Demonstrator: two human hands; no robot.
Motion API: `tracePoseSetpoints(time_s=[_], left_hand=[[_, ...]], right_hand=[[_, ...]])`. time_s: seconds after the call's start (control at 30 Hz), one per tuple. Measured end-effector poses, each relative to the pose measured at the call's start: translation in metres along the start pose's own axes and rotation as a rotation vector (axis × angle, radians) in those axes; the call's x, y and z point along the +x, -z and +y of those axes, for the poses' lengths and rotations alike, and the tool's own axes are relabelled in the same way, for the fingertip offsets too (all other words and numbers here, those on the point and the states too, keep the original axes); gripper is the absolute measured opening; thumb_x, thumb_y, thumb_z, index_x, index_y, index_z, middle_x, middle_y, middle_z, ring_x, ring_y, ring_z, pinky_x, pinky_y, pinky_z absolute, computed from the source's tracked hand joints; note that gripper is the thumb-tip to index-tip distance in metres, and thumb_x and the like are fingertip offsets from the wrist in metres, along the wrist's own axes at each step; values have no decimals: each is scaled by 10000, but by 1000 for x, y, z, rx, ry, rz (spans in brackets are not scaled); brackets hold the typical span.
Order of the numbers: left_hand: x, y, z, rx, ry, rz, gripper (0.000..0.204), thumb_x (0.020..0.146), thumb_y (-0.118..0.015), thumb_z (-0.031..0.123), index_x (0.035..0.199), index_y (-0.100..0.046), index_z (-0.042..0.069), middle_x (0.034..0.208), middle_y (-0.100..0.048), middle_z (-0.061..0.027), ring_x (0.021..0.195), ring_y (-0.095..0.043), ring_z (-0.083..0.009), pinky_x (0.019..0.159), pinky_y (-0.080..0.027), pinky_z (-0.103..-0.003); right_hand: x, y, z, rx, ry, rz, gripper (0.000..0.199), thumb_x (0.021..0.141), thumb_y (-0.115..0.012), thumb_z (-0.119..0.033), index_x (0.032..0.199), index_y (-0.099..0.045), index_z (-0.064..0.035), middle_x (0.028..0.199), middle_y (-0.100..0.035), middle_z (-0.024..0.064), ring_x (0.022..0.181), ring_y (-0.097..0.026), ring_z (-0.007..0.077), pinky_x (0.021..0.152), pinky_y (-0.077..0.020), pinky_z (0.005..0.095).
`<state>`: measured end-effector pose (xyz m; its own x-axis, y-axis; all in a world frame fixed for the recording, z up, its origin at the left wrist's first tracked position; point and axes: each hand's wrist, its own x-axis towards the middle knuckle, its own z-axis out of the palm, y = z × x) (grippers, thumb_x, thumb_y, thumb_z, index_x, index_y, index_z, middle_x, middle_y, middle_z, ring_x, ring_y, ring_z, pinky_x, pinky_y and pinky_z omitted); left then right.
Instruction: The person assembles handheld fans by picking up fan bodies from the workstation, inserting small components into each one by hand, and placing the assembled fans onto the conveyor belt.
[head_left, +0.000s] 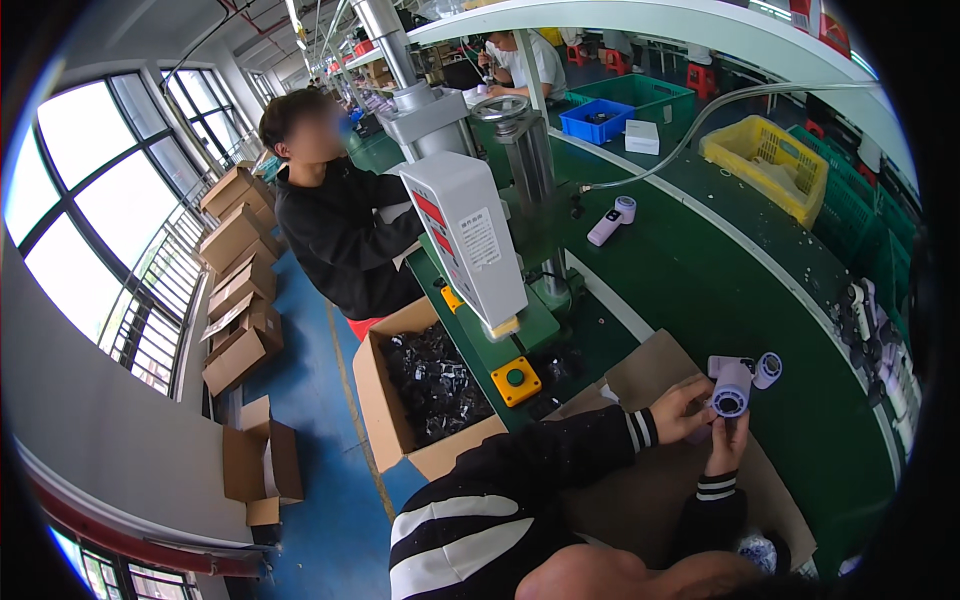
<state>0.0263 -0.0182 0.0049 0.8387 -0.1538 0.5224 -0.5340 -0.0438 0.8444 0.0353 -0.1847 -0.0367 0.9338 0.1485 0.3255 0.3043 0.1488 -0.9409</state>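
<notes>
Lilac gadget [731, 390] | held over cardboard sheet [650, 480], at 4 o'clock | left hand [680, 408] and right hand [727, 440] fingers clamped on it | risk: slipping onto green bench [700, 280] if grip loosens

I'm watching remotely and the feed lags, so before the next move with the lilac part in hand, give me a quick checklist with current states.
1. Left hand touching the lilac part: ok.
2. Right hand gripping it from below: ok.
3. Part's round open end facing the camera: ok.
4. Second lilac piece lies beside it on the green bench: ok.
5. Flat cardboard sheet under the hands: ok.
6. Whether anything is seated inside the part: cannot tell.
</notes>
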Motion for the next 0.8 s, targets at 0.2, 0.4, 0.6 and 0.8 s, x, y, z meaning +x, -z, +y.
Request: tracePoseSetpoints(time_s=[0.2,0.4,0.6,0.8], left_hand=[[-2,1,0,-39,-42,15,155,842,-608,80,978,-560,26,931,-521,-89,817,-484,-216,730,-409,-313],[-2,0,10,-67,-14,36,123,847,-614,81,946,-561,32,919,-505,-86,804,-471,-211,721,-397,-312],[-6,-8,11,-5,-34,73,136,874,-595,92,983,-547,27,924,-501,-85,801,-471,-210,722,-400,-307],[-7,-13,2,-56,21,178,222,942,-493,164,1105,-483,13,956,-509,-98,789,-474,-207,716,-415,-309]], right_hand=[[2,6,-6,95,-18,-51,396,905,-606,-194,1238,-480,-19,1098,-572,94,954,-550,181,903,-399,296],[-2,3,-5,79,-22,-4,409,896,-625,-212,1226,-484,-14,1065,-576,91,925,-555,181,894,-403,294],[-5,-4,-14,-12,12,31,412,917,-596,-241,1240,-476,-15,1084,-569,95,939,-550,181,894,-402,292],[-7,-37,-18,-15,64,-6,421,962,-509,-286,1287,-451,-24,1143,-549,102,955,-535,192,874,-407,296]])
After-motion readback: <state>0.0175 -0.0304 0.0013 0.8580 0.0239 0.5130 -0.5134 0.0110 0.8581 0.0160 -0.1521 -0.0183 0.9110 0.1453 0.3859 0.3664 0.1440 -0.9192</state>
